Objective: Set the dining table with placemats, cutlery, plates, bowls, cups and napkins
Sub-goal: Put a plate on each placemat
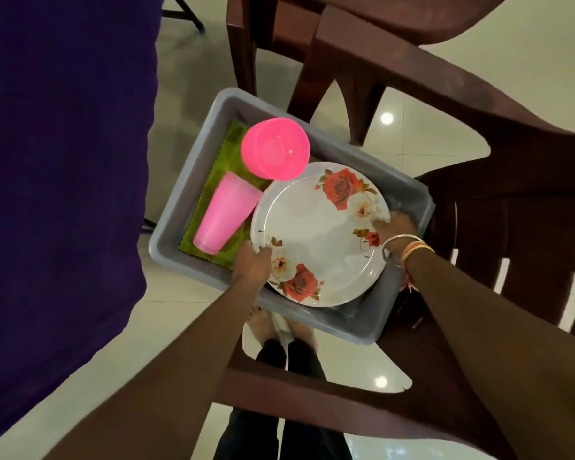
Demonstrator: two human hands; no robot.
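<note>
A white plate with red roses (316, 234) lies tilted in a grey plastic tub (193, 180) that rests on a dark brown chair. My left hand (251, 265) grips the plate's near-left rim, and my right hand (390, 229) holds its right rim; the right fingers are partly hidden behind the plate. In the tub's far part lie a stack of pink bowls (274, 152) and a pink cup (224, 215) on its side, both on a green placemat (224, 161).
A purple cloth (63, 161) covers the table at the left. Brown plastic chairs (478, 144) stand ahead and to the right, one holding the tub. My feet (279, 327) are on the pale tiled floor below.
</note>
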